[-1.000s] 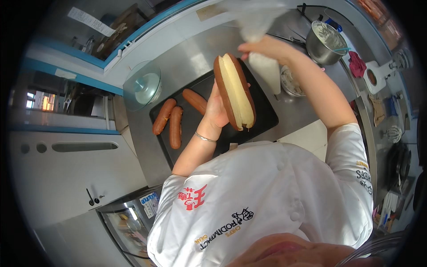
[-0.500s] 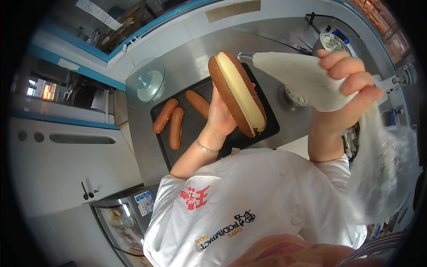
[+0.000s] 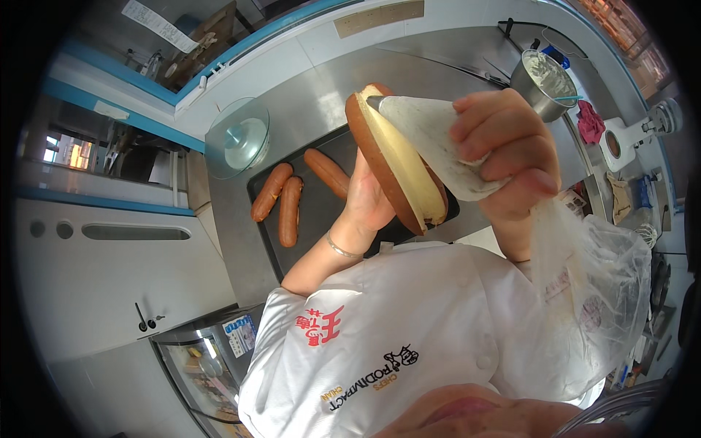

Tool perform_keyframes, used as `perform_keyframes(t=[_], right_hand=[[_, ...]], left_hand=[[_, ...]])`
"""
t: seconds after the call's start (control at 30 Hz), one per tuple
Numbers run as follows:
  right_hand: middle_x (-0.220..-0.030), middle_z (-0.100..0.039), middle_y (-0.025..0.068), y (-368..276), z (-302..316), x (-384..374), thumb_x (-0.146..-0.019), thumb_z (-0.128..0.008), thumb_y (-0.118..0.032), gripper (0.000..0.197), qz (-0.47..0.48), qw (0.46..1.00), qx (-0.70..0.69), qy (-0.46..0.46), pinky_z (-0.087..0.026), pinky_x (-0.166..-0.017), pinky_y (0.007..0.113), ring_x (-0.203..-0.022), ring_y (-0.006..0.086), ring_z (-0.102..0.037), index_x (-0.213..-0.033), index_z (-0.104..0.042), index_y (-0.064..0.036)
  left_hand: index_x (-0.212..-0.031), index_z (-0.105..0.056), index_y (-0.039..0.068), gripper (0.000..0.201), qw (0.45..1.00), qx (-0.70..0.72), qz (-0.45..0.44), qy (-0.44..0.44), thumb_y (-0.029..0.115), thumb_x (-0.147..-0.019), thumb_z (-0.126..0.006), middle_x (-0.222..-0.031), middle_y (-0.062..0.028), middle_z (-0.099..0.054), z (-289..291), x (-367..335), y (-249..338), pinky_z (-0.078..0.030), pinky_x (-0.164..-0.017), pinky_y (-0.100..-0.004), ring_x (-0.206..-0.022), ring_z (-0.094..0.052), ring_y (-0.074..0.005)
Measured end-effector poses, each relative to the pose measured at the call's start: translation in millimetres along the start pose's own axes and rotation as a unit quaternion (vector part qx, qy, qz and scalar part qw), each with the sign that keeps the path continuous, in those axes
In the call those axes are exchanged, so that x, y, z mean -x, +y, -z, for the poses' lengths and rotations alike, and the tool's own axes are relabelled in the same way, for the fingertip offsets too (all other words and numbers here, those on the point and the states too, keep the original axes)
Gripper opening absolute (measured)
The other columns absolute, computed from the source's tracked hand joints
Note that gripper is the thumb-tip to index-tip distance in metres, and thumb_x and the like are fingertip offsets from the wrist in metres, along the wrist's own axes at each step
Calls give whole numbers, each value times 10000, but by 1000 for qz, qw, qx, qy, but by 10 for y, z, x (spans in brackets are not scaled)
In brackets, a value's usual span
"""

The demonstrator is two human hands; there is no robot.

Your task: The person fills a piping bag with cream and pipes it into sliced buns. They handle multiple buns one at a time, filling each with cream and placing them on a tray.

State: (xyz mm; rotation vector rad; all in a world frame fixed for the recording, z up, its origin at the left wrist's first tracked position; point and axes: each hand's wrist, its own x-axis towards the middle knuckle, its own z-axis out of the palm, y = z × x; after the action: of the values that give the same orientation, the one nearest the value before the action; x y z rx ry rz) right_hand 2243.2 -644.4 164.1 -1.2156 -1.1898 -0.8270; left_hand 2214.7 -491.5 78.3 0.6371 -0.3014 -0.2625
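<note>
- Holding the split bun from beneath, the left hand was partly curled, palm to the bread; most of its fingers were hidden behind the bun, so how far they wrapped around could not be told.
- The split bun was raised in front of the chest, its length running from eleven o'clock to five o'clock in the view, its pale inside showing along the slit between two brown sides.
- At three o'clock of the bun, the right hand was closed, fingers bent tightly around a white piping bag.
- The bag's metal nozzle pointed to the bun's eleven-o'clock end, right at the slit; whether it touched could not be made out.
- The bag's loose clear plastic tail hung from the fist toward four o'clock.
- Behind the bun lay a black tray on a metal counter. Three brown buns rested on it, two side by side at about eight o'clock of the held one, a third at nine.
- A round clear glass vessel stood beyond the tray, also near nine o'clock.
- Farther off, a metal bowl with pale smears inside stood at two o'clock, and a dark red cloth lay near three.
</note>
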Motion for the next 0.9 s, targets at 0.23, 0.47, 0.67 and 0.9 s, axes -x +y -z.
perform_keyframes(t=[0.23, 0.47, 0.67, 0.9], right_hand=[[-733, -601, 73, 43, -36, -14, -1000, -365, -451, 520, -6, 1000, 4, 18, -537, -698, 387, -659, 200, -603, -669, -474, -64], [-699, -559, 52, 3, -16, -5, -997, -280, -527, 559, -40, 998, 38, -7, -503, -725, 397, -650, 197, -558, -669, -434, -101], [-678, -547, 46, -40, 5, 59, -993, -263, -541, 568, -59, 998, 22, -10, -490, -710, 389, -631, 189, -544, -663, -430, -109], [-659, -525, 34, -101, 16, 144, -1001, -262, -526, 559, -70, 998, -6, -7, -480, -687, 372, -605, 178, -523, -660, -425, -114]], left_hand=[[-1462, -291, 152, 663, 998, 48, 40, 13, 599, -972, -311, -1449, -77, -399, 27, 36, -10, -408, -1065, -424, -1309, -427, -243], [-1448, -311, 143, 642, 1000, 12, 5, 6, 582, -979, -311, -1432, -75, -418, 13, -29, -14, -417, -1051, -417, -1297, -439, -240], [-1397, -384, 107, 603, 999, -2, 15, 47, 547, -990, -327, -1366, -69, -485, 90, -1, 29, -443, -1012, -395, -1228, -496, -233], [-1348, -435, 99, 568, 997, 52, 25, 54, 530, -996, -322, -1290, -70, -542, 299, 27, 77, -466, -970, -393, -1163, -537, -235]])
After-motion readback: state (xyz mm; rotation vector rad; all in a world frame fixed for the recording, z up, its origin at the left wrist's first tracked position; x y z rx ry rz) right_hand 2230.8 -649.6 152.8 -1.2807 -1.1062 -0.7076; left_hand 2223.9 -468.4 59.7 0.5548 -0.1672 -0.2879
